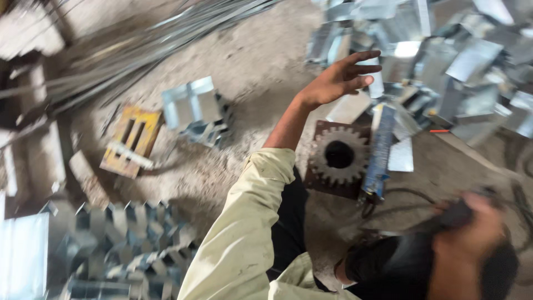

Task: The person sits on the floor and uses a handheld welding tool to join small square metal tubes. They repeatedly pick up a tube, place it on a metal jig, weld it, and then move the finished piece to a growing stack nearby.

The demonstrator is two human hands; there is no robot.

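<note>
Left hand spread wide, hovering just above the big toothed gear, holding nothing. Right hand wrapped round a dark tool handle below-right of the gear, probably kept ready. Cut metal sheets piled beyond the gear, within reach.

A person seen from above, from a camera worn on their own head. The left arm wears a long, loose sleeve of pale yellowish-cream woven cloth, creased along its length and marked with a few small dark specks and smudges. The cuff is pushed back, ending partway along the forearm, so the wrist and left hand are bare. Dark, near-black fabric shows beside the sleeve at the torso. The right hand is bare and blurred at the lower right edge. No gloves, rings or watch can be made out on the 2 hands.
</note>
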